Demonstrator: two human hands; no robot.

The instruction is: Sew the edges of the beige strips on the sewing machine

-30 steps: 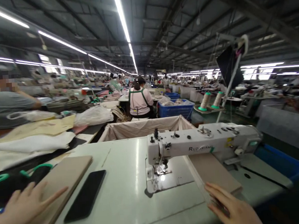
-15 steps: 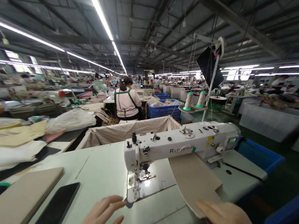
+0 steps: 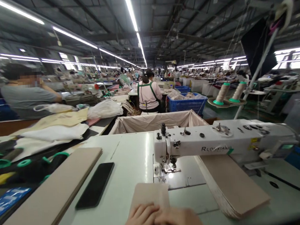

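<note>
My left hand point(image 3: 140, 220) holds the piece point(image 3: 151, 193), fingers close. I can't tell how my right hand point(image 3: 182, 220) grips. I should keep it flat.

Smooth matt panel point(image 3: 151, 194), glossy tabletop point(image 3: 126, 165)

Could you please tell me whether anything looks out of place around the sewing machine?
Nothing looks spilled. Perhaps slightly odd is the black phone, lying flat on the table between the long beige stack and the sewing machine, since it seems unrelated to sewing.
</note>
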